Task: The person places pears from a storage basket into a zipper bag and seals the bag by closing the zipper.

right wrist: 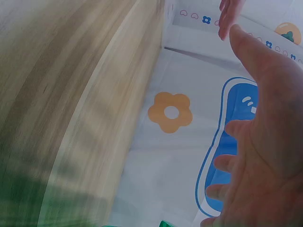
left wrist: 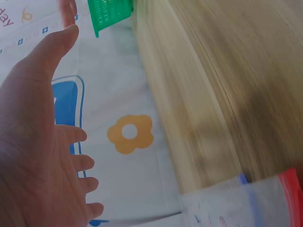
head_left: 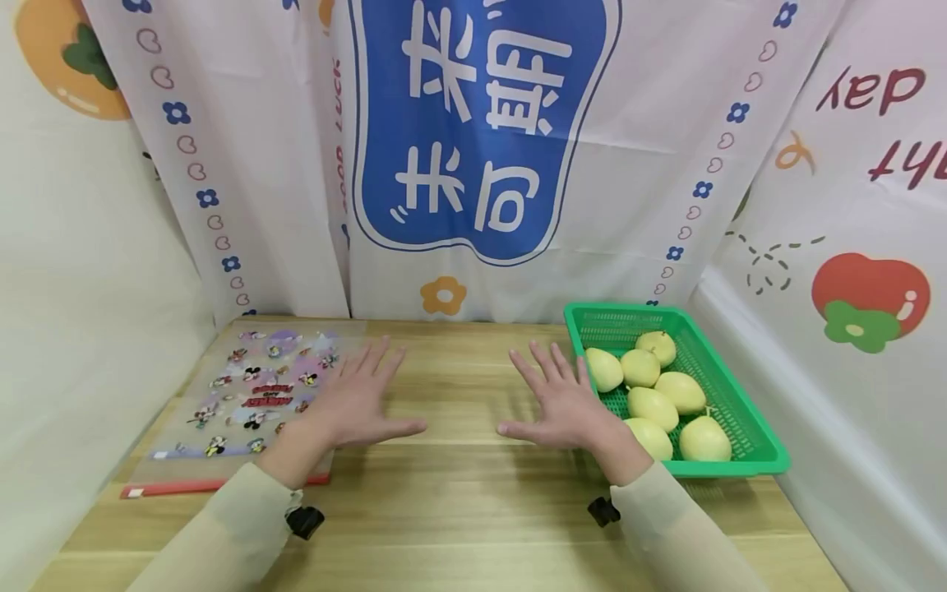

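Note:
Both hands hover over the wooden table with fingers spread and nothing held. In the head view my left hand (head_left: 356, 400) overlaps the right side of a clear zip bag (head_left: 237, 395), which lies flat and is printed with small cartoon figures and has a red slider strip (head_left: 177, 488) along its near edge. My right hand (head_left: 565, 404) is beside the left wall of a green plastic basket (head_left: 747, 403). Inside the basket lie several pale yellow-green pears (head_left: 653, 409). The left wrist view shows my left palm and fingertips with air in front of them; the right wrist view shows the same for my right.
Wood tabletop (head_left: 459, 510) stretches between the bag and the basket. A white printed cloth (head_left: 651, 205) with a blue panel hangs along the back edge, and more printed cloth (head_left: 836, 395) stands at the right side. Black wrist cameras (head_left: 305, 521) sit under both sleeves.

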Available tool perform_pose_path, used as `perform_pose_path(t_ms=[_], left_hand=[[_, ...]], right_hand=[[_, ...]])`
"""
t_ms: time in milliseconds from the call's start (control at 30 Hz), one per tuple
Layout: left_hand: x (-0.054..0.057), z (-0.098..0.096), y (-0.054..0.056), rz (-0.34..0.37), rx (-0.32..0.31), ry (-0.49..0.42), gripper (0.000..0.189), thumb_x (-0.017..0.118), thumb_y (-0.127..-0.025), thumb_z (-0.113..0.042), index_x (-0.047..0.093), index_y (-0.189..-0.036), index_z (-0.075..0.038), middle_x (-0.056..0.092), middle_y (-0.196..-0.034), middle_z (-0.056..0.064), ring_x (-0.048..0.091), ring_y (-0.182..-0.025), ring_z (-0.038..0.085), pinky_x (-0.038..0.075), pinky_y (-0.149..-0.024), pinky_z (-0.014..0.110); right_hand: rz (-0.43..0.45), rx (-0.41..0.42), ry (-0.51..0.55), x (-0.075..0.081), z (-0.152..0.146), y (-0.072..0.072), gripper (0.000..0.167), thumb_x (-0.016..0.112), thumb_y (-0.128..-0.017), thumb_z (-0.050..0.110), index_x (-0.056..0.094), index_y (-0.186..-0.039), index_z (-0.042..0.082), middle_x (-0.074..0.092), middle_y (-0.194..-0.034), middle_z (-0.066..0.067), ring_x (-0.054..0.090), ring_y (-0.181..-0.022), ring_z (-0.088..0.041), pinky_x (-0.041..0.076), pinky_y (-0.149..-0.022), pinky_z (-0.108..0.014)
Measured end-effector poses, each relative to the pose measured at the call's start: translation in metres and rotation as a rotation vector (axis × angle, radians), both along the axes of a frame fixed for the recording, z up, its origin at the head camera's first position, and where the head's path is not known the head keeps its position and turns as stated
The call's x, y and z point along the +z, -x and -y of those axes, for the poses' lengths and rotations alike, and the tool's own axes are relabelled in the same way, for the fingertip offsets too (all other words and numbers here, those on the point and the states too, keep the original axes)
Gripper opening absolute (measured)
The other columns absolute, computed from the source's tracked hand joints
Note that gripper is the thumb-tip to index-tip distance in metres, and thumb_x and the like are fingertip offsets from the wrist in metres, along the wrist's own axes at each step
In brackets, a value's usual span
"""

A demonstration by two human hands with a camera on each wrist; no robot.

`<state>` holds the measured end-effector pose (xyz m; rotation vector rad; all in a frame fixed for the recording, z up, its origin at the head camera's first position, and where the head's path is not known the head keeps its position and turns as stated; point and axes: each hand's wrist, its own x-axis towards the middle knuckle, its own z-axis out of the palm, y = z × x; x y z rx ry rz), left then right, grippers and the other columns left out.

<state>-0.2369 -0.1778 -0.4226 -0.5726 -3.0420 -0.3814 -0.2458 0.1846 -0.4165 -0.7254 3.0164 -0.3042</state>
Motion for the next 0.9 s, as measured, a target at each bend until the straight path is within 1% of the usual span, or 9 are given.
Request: perform_pose_path(t_ms=[167,333,433,500,633,733,800,833,900], left_hand=[[-0.001,0.012,-0.003,-0.021,0.019,0.006,0.124,0.066,-0.087,-0.088,0.024,-0.175,-0.012,0.012,-0.183,0.023,0.015,-0.168,0.052,0.010,-0.133,0.076],[0.005,0.027,-0.005,-0.029,0.047,-0.005,0.123,0.067,-0.088,-0.088,0.029,-0.174,-0.009,0.019,-0.182,0.025,0.019,-0.167,0.052,0.012,-0.133,0.076],[0.008,0.041,-0.007,-0.031,0.045,-0.020,0.120,0.067,-0.089,-0.086,0.032,-0.172,-0.007,0.025,-0.179,0.027,0.025,-0.164,0.054,0.018,-0.131,0.077],[0.008,0.054,-0.008,-0.009,0.032,-0.047,0.116,0.069,-0.091,-0.082,0.034,-0.171,-0.006,0.028,-0.178,0.028,0.027,-0.163,0.054,0.025,-0.129,0.078],[0.006,0.082,-0.015,0.089,0.006,-0.125,0.100,0.079,-0.095,-0.063,0.045,-0.164,0.000,0.035,-0.171,0.034,0.039,-0.155,0.059,0.042,-0.118,0.076],[0.002,0.102,-0.022,0.175,-0.003,-0.144,0.084,0.089,-0.091,-0.045,0.059,-0.150,0.005,0.056,-0.153,0.035,0.060,-0.135,0.055,0.055,-0.106,0.069],[-0.004,0.113,-0.024,0.248,0.007,-0.128,0.069,0.094,-0.086,-0.038,0.067,-0.134,0.004,0.069,-0.132,0.027,0.069,-0.117,0.044,0.061,-0.096,0.059],[-0.008,0.117,-0.026,0.277,0.001,-0.121,0.061,0.096,-0.083,-0.034,0.070,-0.126,0.002,0.072,-0.121,0.021,0.070,-0.107,0.036,0.061,-0.090,0.053],[-0.016,0.124,-0.027,0.358,0.010,-0.120,0.049,0.099,-0.078,-0.026,0.069,-0.109,-0.003,0.068,-0.103,0.009,0.063,-0.094,0.024,0.057,-0.081,0.040]], right_hand=[[-0.013,0.001,-0.001,0.001,-0.001,-0.003,0.113,0.064,-0.091,0.086,0.012,-0.178,0.035,0.006,-0.186,-0.011,0.001,-0.171,-0.048,0.004,-0.130,-0.082],[-0.026,-0.004,0.002,0.002,-0.003,-0.004,0.112,0.065,-0.091,0.085,0.014,-0.177,0.035,0.008,-0.186,-0.011,0.002,-0.172,-0.046,0.006,-0.130,-0.083],[-0.021,-0.005,0.004,0.001,-0.005,-0.005,0.112,0.066,-0.091,0.084,0.014,-0.178,0.034,0.008,-0.186,-0.011,0.003,-0.172,-0.045,0.006,-0.130,-0.083],[-0.019,-0.007,0.005,0.001,-0.005,-0.006,0.113,0.066,-0.091,0.084,0.014,-0.178,0.034,0.008,-0.186,-0.010,0.003,-0.172,-0.045,0.006,-0.130,-0.083],[-0.022,-0.007,0.009,0.000,-0.006,-0.007,0.112,0.066,-0.091,0.084,0.015,-0.177,0.034,0.007,-0.187,-0.010,0.004,-0.172,-0.045,0.007,-0.130,-0.083],[-0.023,-0.002,0.013,-0.001,-0.007,-0.007,0.112,0.067,-0.091,0.083,0.015,-0.178,0.033,0.007,-0.187,-0.010,0.006,-0.171,-0.046,0.007,-0.129,-0.084],[-0.023,0.000,0.013,-0.002,-0.008,-0.008,0.112,0.067,-0.091,0.083,0.015,-0.178,0.034,0.007,-0.186,-0.010,0.007,-0.171,-0.047,0.007,-0.129,-0.084],[-0.023,0.001,0.011,-0.002,-0.008,-0.008,0.112,0.067,-0.092,0.083,0.014,-0.178,0.033,0.007,-0.186,-0.010,0.008,-0.171,-0.047,0.007,-0.129,-0.084],[-0.017,0.001,0.014,-0.002,-0.008,-0.008,0.112,0.068,-0.092,0.082,0.014,-0.178,0.033,0.007,-0.186,-0.011,0.008,-0.171,-0.047,0.006,-0.129,-0.084]])
